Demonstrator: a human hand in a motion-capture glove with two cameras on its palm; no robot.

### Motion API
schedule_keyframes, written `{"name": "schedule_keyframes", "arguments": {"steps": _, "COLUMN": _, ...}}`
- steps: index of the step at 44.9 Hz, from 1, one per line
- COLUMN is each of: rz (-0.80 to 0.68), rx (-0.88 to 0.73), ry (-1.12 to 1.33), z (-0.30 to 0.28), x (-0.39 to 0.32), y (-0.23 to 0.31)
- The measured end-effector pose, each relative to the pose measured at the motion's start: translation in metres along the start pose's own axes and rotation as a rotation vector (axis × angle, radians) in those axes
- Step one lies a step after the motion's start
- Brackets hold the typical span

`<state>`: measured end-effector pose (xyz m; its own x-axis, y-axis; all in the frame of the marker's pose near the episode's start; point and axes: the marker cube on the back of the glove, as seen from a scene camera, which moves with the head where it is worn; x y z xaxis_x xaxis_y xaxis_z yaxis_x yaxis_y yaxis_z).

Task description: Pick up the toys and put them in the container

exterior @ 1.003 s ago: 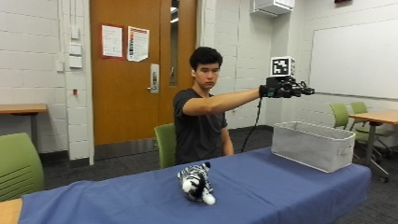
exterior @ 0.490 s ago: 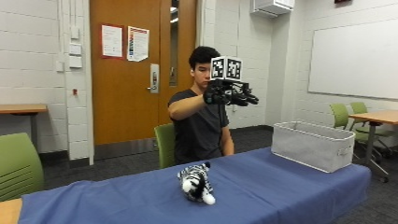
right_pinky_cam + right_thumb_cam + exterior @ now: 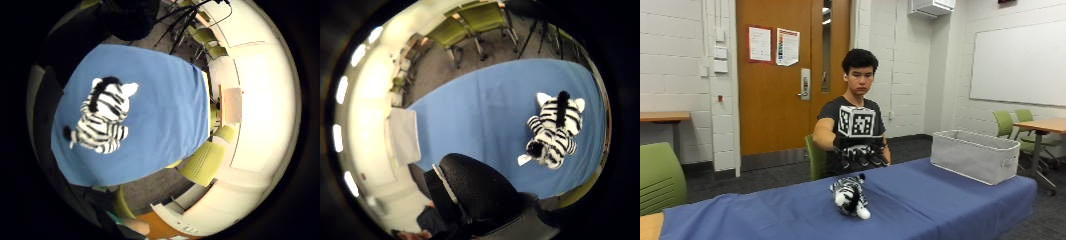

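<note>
Zebra plush toy, black-and-white striped (image 3: 850, 196): lies lengthwise on blue tablecloth (image 3: 919, 200), directly beneath black-gloved right hand (image 3: 859, 152), fingers spread downward, empty; grey fabric container (image 3: 975, 155) well apart.

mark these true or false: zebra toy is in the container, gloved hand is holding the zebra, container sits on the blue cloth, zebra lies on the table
1. The zebra toy is in the container. False: it lies on the blue tablecloth, apart from it.
2. The gloved right hand holds the zebra. False: it hangs above the toy, fingers spread, holding nothing.
3. The container sits on the blue cloth. True.
4. The zebra lies on the table. True.
</note>
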<state>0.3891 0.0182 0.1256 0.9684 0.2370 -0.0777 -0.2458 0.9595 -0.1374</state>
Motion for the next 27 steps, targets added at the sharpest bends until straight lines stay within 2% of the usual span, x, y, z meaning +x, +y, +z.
{"name": "schedule_keyframes", "arguments": {"steps": 10, "rz": 0.019, "rx": -0.090, "ry": -0.016, "z": 0.060, "x": 0.016, "y": -0.009}}
{"name": "schedule_keyframes", "arguments": {"steps": 27, "rz": 0.044, "rx": -0.153, "ry": -0.038, "z": 0.109, "x": 0.029, "y": -0.008}}
